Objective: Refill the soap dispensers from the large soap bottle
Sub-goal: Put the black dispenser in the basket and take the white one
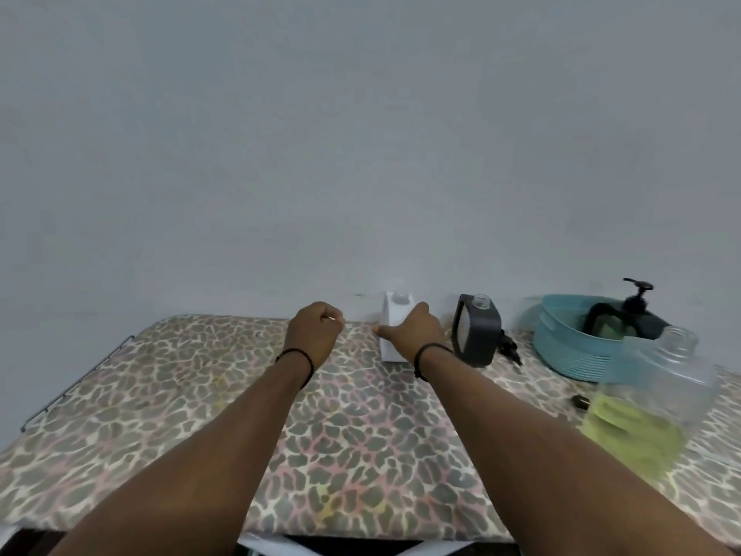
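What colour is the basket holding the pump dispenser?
Teal blue; the basket shows clearly in the head view, at the table's right rear.

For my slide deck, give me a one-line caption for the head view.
Right hand grips the white dispenser; left hand fisted beside it; large soap bottle waits uncapped.

Pump dispenser in basket, right of table

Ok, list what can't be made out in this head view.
- White dispenser: its front is hidden by the right hand; soap level unseen.
- Left hand: curled, contents too small to tell.
- Large soap bottle: motion-blurred.
- Pump dispenser: its base sits inside the teal basket.
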